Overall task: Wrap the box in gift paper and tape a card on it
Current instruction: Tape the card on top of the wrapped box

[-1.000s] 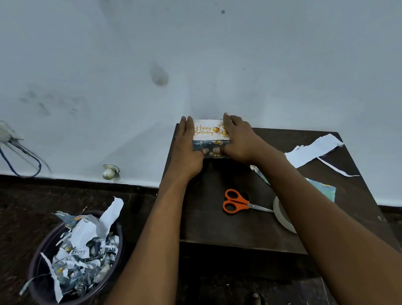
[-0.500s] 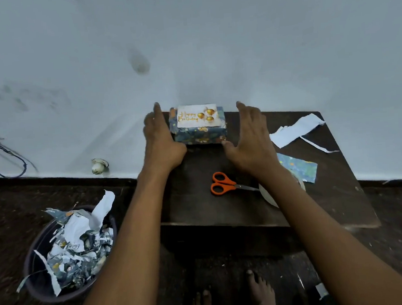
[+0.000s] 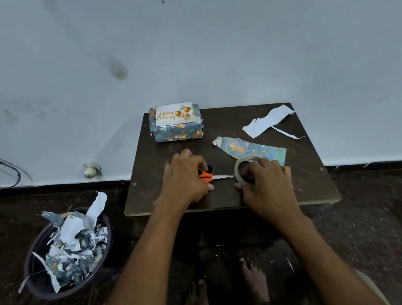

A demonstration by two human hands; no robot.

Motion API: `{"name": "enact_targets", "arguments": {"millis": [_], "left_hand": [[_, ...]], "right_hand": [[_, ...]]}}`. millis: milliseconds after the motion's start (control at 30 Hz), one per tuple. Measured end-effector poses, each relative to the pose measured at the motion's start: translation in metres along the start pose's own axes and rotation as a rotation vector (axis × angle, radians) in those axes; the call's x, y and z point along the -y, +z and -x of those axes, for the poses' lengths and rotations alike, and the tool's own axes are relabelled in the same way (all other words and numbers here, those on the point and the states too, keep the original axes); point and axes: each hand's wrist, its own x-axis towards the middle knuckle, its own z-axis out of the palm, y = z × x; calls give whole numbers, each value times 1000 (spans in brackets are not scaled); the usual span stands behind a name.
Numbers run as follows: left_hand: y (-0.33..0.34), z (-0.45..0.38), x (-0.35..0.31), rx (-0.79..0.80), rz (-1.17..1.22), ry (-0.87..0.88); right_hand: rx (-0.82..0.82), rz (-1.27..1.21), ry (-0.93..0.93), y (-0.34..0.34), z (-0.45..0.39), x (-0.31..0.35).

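Observation:
The box (image 3: 178, 131), wrapped in blue patterned gift paper, stands at the far left corner of the dark table (image 3: 313, 182) against the wall. A white "Happy Birthday" card (image 3: 175, 114) lies on its top. Both hands are off the box, near the table's front. My left hand (image 3: 185, 179) lies over the orange scissors (image 3: 206, 174) with its fingers curled round the handles. My right hand (image 3: 267, 183) holds the roll of clear tape (image 3: 241, 167), fingers over its near rim.
A blue gift paper offcut (image 3: 255, 149) lies behind the tape roll. White paper strips (image 3: 268, 120) lie at the table's far right. A dark bin (image 3: 40, 280) full of paper scraps stands on the floor at the left. My bare feet (image 3: 253, 280) are below the table.
Both hands have let go of the box and drawn back towards me. The left now covers the scissors and the right is on the tape roll. The camera has tilted down.

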Motion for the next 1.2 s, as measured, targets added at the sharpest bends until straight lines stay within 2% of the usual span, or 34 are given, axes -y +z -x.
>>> {"name": "enact_targets", "arguments": {"millis": [167, 300, 400, 533, 633, 800, 967, 1100, 1200], "left_hand": [[7, 10, -5, -63, 227, -139], [8, 17, -14, -165, 341, -205], [5, 26, -25, -228, 545, -288], [11, 46, -54, -273, 929, -322], [31, 59, -85, -216, 1032, -327], [47, 81, -128, -181, 839, -234], [61, 108, -164, 10, 766, -116], [81, 115, -191, 161, 774, -96], [92, 118, -209, 252, 651, -26]], "right_hand": [[-48, -52, 30, -3, 4, 3], [-197, -119, 11, -3, 11, 7], [-278, -249, 9, -5, 23, 15], [-262, -586, 118, -8, 42, 26], [-277, -836, 218, -13, 51, 32], [-325, -1177, 389, -12, 61, 6], [-359, -1167, 408, -38, 79, -40], [-385, -1084, 379, -53, 93, -86], [-353, -1110, 367, -53, 106, -119]]}}
